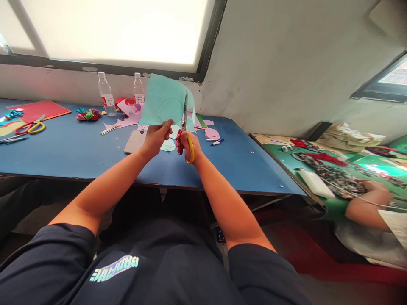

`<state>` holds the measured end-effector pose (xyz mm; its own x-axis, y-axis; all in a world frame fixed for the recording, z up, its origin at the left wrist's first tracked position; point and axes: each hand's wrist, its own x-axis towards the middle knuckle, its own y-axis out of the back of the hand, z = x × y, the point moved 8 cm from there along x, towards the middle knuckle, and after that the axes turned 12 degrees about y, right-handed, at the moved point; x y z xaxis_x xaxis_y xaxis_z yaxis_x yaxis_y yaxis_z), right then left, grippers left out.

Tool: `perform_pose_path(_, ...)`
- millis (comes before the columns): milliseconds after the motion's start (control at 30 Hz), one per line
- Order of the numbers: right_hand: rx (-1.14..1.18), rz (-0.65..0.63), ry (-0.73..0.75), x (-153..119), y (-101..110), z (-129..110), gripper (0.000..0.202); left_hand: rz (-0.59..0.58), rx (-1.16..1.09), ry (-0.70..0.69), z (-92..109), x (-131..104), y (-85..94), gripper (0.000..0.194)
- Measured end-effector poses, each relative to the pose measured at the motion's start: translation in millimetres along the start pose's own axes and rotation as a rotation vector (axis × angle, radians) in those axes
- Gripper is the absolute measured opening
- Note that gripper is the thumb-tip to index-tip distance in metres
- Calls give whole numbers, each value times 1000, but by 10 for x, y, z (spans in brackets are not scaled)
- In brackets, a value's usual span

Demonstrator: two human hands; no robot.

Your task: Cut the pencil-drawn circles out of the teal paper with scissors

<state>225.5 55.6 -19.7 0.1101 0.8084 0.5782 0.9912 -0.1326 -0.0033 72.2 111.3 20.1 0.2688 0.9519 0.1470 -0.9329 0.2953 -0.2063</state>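
Observation:
A sheet of light blue-green paper (154, 95) with a circle drawn on it is held up over the blue table. My left hand (158, 136) pinches its lower edge, thumb just below the circle. My right hand (193, 148) grips scissors (190, 149) with red and yellow handles, blades pointing up at the right side of the circle. Part of the paper curls away behind the blades. Beneath the hands lie a cut blue-green paper piece (168, 145) and a grey flat device (132, 142), partly hidden by my left forearm.
Two water bottles (108, 97) stand by the wall near pink paper scraps (130, 117). Pink paper circles (212, 134) and pens (217, 142) lie right. Other scissors (32, 126) and red paper (41, 111) lie left. Another person's arm (369, 205) rests at a green table (282, 154).

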Motion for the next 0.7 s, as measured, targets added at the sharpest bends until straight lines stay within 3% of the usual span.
perform_pose_path(433, -31, -23, 13, 6, 33, 15, 93, 10, -29, -1, 181, -106, -32, 74)
perform_pose_path(700, -42, -29, 15, 5, 41, 22, 94, 12, -59, -15, 201, -116, -13, 72)
